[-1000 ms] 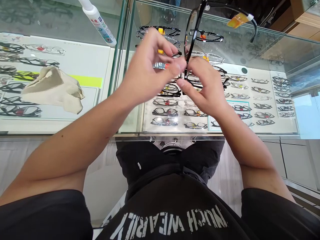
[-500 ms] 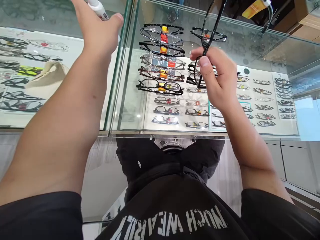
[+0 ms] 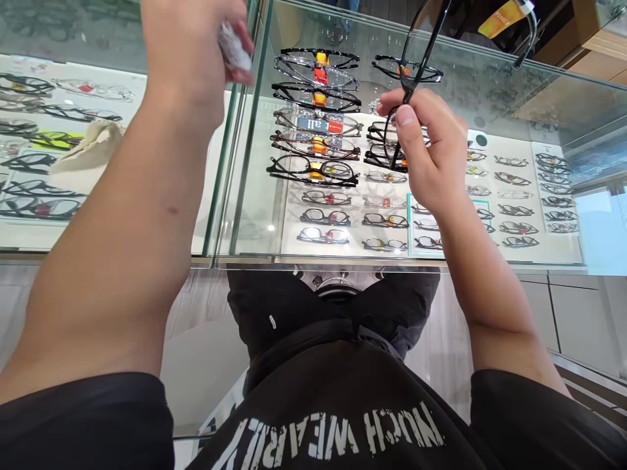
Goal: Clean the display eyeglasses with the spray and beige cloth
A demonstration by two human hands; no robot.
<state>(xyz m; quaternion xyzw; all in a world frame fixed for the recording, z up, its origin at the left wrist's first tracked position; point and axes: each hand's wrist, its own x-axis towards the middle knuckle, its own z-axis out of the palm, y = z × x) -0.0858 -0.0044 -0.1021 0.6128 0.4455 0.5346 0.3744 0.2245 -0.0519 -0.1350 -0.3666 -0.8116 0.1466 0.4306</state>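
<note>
My right hand (image 3: 434, 143) pinches a black-framed pair of glasses (image 3: 418, 72) between thumb and fingers, above the right part of the glass case. The glasses are held upright, and their top runs out of view. My left hand (image 3: 196, 46) is at the upper left, with its fingers curled round a white bottle (image 3: 235, 49), blurred and partly hidden by the hand. Between my hands, a column of glasses (image 3: 316, 170) with orange and red tags lies on the glass top. Another tagged black pair (image 3: 407, 68) lies behind my right hand.
Rows of glasses (image 3: 326, 217) show through the glass display case (image 3: 255, 245). A beige cloth (image 3: 88, 160) lies at the left, beside my left forearm. At the top right is an orange-yellow tag (image 3: 502, 18) near a curved dark frame.
My left hand has turned and tipped the white bottle, which now shows lower and to the right. My right hand and the glasses have shifted slightly right.
</note>
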